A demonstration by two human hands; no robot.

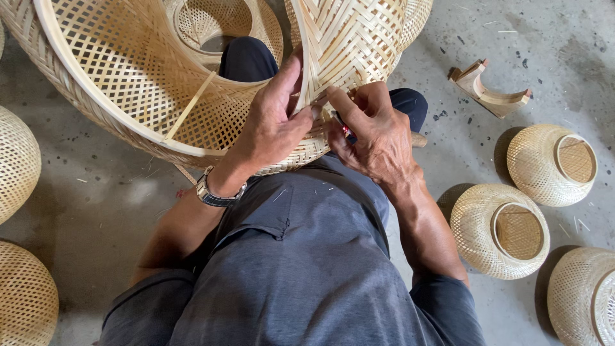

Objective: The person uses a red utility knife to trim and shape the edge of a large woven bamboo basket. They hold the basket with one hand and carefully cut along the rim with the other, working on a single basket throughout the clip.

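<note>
A large woven bamboo basket frame rests on my lap, its open rim toward me. A second woven panel rises beside it at the top centre. My left hand, with a wristwatch on the wrist, presses the weave where the two pieces meet. My right hand is closed on a small tool with a red part, held against the same spot. Most of the tool is hidden by my fingers.
Three small round woven baskets lie on the concrete floor at right. A curved wooden block sits at the upper right. Two more woven globes sit at the left edge.
</note>
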